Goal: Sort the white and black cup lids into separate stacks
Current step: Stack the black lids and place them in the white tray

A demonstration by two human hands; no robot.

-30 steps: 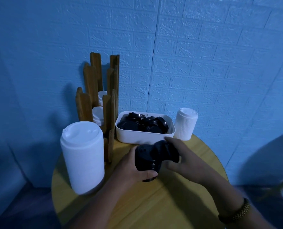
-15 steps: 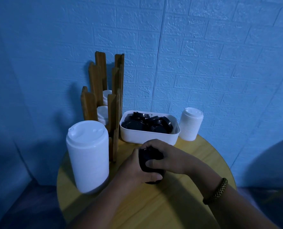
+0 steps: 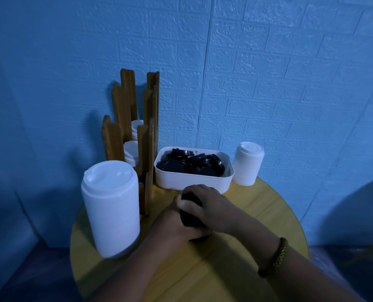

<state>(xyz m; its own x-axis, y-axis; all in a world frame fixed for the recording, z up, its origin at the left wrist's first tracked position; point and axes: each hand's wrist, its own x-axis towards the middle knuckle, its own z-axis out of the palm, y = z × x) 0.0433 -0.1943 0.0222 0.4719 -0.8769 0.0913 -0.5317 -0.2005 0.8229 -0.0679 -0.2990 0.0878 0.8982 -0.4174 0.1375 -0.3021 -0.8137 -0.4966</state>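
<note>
Round table (image 3: 203, 280): tub (image 3: 192, 180), rack (image 3: 146, 149), lid stacks (image 3: 111, 205)

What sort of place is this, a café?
Likely a café-style prep corner: a wooden rack holds white lids, a white tub holds black cup lids, and left hand and right hand grip a black lid stack on a round table.

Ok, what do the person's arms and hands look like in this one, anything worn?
Both forearms are bare as far as the frame shows: no sleeves, no gloves. The left hand and its wrist show nothing worn. Behind the right hand, the wrist wears a braided cord bracelet, dark with yellowish strands. The light is too dim to rule out rings.
</note>
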